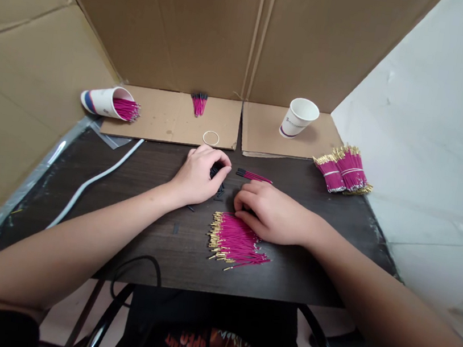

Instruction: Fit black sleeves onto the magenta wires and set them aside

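My left hand (197,175) rests on the dark table (142,224), fingers curled over a small heap of short black tube pieces (217,190). Just to its right, my right hand (269,210) lies with fingers bent, pinching at the top edge of a loose pile of pink wires with gold tips (234,241). A few pink wires with black ends (252,175) lie just beyond the right hand's fingers.
A tipped paper cup (102,101) holds pink wires at the back left. An upright paper cup (298,117) stands at the back right. Banded bundles of pink wires (344,170) lie at the right edge. A rubber band ring (211,137), a small wire bunch (199,103) and a white cable (92,180) are also here. Cardboard walls surround the table.
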`<state>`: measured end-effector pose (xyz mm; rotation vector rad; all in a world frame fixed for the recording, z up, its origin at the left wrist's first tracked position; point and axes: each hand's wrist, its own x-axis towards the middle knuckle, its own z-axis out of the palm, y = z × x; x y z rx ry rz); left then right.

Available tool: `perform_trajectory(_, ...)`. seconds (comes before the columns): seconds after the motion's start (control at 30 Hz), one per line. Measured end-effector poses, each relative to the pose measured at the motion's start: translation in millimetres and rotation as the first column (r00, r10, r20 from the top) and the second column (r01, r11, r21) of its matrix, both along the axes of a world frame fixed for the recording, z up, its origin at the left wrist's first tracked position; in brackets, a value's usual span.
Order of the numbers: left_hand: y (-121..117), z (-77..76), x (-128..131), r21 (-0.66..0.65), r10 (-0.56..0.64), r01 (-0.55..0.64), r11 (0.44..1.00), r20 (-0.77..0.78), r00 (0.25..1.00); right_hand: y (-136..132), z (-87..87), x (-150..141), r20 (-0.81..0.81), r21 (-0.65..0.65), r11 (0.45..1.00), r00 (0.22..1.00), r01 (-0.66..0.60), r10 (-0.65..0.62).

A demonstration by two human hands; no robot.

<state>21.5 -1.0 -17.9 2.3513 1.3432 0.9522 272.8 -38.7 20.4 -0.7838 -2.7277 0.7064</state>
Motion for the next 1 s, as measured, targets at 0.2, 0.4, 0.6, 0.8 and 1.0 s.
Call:
perform_trajectory(0.2, -2.4, 3.8, 0.9, -0.017, -0.021, 0.021, 1.000, 0.018, 1.000, -4.7, -6.1, -1.0, 0.157, 0.194, 0.981, 0.986, 0.026, -0.057)
perform_trajectory(0.4, -3.4, 3.7, 0.6, -0.004, -0.042, 0.042, 0.999, 0.072, 0.996, 1.7, -9.5, 0.4, 0.000, 0.237, 0.964, 0.992, 0.122, -0.126)
perform_trajectory(0.6, -2.4, 3.1, 0.0, -0.043, -0.020, 0.025, 0.999, 0.109, 0.994, 10.6, -10.0, 2.6, -0.420, 0.071, 0.961, 0.881, 0.269, -0.215)
perform_trajectory(0.8, -3.0, 5.2, 0.2, -0.059, -0.019, 0.027, 0.998, 0.125, 0.992, 16.5, -18.9, 1.0, -0.494, 0.132, 0.883, 0.803, 0.450, -0.335)
perform_trajectory(1.0, -2.7, 4.8, 0.5, -0.055, -0.034, 0.041, 0.998, 0.136, 0.990, 24.1, -29.3, 4.1, -0.453, 0.177, 0.850, 0.808, 0.496, -0.377)
